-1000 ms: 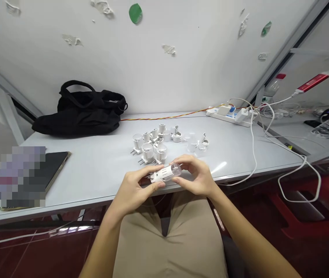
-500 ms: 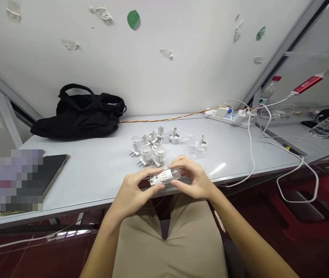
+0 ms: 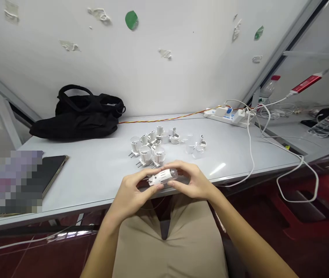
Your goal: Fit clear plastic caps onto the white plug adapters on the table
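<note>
Fingers of the left hand [image 3: 131, 195] and right hand [image 3: 195, 183] closed around a white slotted plastic housing [image 3: 159, 178] with a clear domed cap [image 3: 172, 173], held just above the bench's [image 3: 94, 181] front edge. Behind, mid-bench: loose pile of white moulded plastic pronged sockets [image 3: 148, 150], beside smooth clear plastic cups [image 3: 191, 144]. Black fabric bag [image 3: 77, 121] slumps at the back edge.

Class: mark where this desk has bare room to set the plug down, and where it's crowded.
Bare tabletop lies between the black bag and the white plug parts; a second patch lies between the clear plastic pieces and the white cable. Crowded: around the plug parts and the power strip.
</note>
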### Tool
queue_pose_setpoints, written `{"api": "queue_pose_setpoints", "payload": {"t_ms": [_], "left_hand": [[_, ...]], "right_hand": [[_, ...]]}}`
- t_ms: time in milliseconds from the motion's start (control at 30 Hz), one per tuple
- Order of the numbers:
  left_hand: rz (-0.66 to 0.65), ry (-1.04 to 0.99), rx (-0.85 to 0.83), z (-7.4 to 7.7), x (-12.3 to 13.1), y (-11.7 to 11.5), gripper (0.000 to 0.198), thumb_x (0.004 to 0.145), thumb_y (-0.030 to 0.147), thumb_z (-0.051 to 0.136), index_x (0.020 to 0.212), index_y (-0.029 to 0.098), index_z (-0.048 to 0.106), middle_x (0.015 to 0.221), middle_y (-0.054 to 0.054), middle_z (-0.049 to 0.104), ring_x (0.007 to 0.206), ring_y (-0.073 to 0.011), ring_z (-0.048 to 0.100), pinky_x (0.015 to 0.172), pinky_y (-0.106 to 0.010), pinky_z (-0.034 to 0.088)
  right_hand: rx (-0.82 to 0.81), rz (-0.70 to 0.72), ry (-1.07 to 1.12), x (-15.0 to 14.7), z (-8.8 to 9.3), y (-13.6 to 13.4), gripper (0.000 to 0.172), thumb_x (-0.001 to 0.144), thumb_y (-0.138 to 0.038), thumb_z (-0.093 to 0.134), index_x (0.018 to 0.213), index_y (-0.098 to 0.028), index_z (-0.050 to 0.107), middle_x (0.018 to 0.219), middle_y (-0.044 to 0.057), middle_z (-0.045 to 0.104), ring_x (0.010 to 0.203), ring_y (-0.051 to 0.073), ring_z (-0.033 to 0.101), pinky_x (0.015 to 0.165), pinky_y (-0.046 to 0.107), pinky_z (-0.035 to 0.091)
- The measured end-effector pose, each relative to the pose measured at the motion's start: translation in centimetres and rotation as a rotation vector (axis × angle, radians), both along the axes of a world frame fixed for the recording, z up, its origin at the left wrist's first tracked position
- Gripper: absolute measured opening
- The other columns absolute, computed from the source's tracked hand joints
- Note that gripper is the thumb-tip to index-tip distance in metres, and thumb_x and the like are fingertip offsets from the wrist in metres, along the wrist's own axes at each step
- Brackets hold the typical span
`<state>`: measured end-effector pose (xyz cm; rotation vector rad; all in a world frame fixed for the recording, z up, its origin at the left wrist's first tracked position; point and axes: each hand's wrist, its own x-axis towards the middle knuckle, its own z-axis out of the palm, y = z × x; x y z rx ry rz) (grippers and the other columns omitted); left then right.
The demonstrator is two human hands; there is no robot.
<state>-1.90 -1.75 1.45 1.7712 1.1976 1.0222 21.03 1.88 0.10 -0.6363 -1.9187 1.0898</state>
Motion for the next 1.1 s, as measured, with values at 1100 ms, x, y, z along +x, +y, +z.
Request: {"api": "queue_pose_setpoints", "payload": {"t_ms": [1100], "left_hand": [[0.028, -0.099, -0.098, -0.14, 0.33, -0.28, 0.047, 0.086, 0.041, 0.077, 0.127, 0.023, 0.063, 0.122, -0.008, 0.072, 0.113, -0.0249, 0.072, 0.104, -0.044, 0.062]], "right_hand": [[-0.052, -0.245, 0.053, -0.01, 0.00, 0.00, 0.036, 0.091, -0.035, 0.066, 0.123, -0.022, 0.058, 0.098, 0.005, 0.065, 0.084, 0.019, 0.064, 0.074, 0.032, 0.057]]}}
